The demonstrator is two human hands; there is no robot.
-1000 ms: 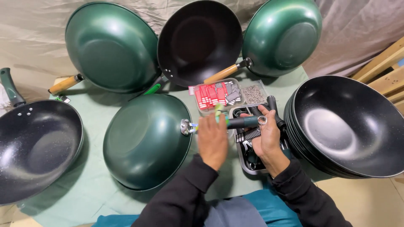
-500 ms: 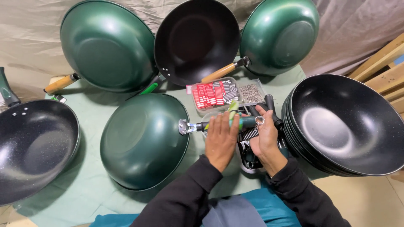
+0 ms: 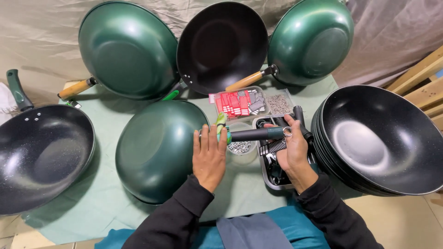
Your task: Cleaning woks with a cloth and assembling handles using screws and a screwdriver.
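**Gripping the handle up against the upturned wok**

Right hand (image 3: 288,150) is wrapping around the far end of the dark handle (image 3: 256,134), fingers closed on it, hanging ring poking out by the thumb. Left hand (image 3: 209,154) is lying flat and open on the green wok (image 3: 159,150), fingertips at the joint where handle is meeting rim. That wok is sitting upside down on the pale green cloth (image 3: 99,122), glossy and domed, so I'd guess it could be rocking or sliding if the pressing hand eases off. Small screws in the clear tub (image 3: 240,148) just beside could be spilling. Matte speckled black woks (image 3: 383,138) are stacking up on the right.
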